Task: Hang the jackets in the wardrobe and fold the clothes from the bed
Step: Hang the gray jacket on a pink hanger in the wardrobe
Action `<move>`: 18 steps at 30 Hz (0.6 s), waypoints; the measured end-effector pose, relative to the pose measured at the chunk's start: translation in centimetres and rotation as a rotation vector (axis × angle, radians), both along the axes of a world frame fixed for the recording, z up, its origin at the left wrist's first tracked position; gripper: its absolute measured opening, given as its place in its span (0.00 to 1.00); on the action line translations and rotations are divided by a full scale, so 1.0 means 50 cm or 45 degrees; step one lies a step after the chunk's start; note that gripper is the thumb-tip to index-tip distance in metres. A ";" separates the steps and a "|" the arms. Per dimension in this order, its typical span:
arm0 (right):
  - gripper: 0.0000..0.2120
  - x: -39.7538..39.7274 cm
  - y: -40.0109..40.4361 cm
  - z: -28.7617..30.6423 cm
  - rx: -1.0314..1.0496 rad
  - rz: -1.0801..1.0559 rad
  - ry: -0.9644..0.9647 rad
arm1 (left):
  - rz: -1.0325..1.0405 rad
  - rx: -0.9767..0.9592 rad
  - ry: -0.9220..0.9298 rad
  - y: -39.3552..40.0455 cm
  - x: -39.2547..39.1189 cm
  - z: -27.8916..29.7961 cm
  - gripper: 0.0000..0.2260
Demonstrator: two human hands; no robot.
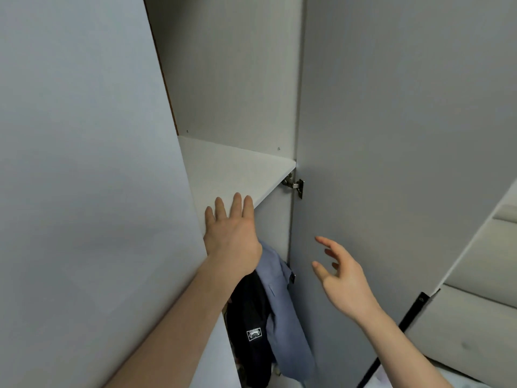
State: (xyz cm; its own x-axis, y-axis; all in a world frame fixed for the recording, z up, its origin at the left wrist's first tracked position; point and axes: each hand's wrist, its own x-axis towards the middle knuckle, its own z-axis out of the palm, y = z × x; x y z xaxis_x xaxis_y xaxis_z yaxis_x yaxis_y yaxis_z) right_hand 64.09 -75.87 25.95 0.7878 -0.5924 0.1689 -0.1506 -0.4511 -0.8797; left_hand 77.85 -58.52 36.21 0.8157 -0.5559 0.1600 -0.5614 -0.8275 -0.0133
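Neither hand grips anything: the left hand lies flat with fingers spread and straight, its fingertips at the front edge of the shelf, and the right hand hangs in the air with fingers loosely apart and curled, just beside the inner face of the right door.

That door stands swung open and fills the right of the view; the left door fills the other side. Between them the wardrobe shows a bare upper compartment above the shelf. A pale padded surface, possibly the bed's headboard, shows past the right door, though too little of it is in view to be sure.

Below the shelf two jackets are in the lower compartment: a blue jacket against the right wall, and a black jacket touching it on the left, with a small white patch. Their hangers and any rail are hidden behind the left arm and the shelf. A metal hinge sits under the shelf's right corner.

Both jackets look soft and light to middling, limp cloth that will sag and slide if pinched at one spot. They are best taken at the collar or shoulders, or by the hanger hook, so the weight hangs evenly.
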 end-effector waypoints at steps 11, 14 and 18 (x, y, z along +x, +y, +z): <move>0.34 -0.213 0.107 -0.040 -0.379 -0.074 0.608 | -0.534 -0.408 0.099 0.010 -0.134 -0.103 0.30; 0.36 -0.295 0.152 -0.073 -0.363 -0.171 0.783 | -0.650 -0.232 0.228 0.017 -0.195 -0.169 0.30; 0.36 -0.420 0.224 -0.107 -0.260 -0.335 0.945 | -0.790 -0.039 0.320 0.035 -0.269 -0.231 0.30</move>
State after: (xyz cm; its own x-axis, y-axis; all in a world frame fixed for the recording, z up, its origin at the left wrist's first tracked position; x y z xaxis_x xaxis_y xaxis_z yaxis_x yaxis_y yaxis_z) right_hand 43.09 -64.66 20.60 0.5762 -0.7877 -0.2179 -0.7858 -0.4607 -0.4128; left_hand 64.41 -56.77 24.67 0.3611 -0.9320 0.0302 -0.9162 -0.3485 0.1980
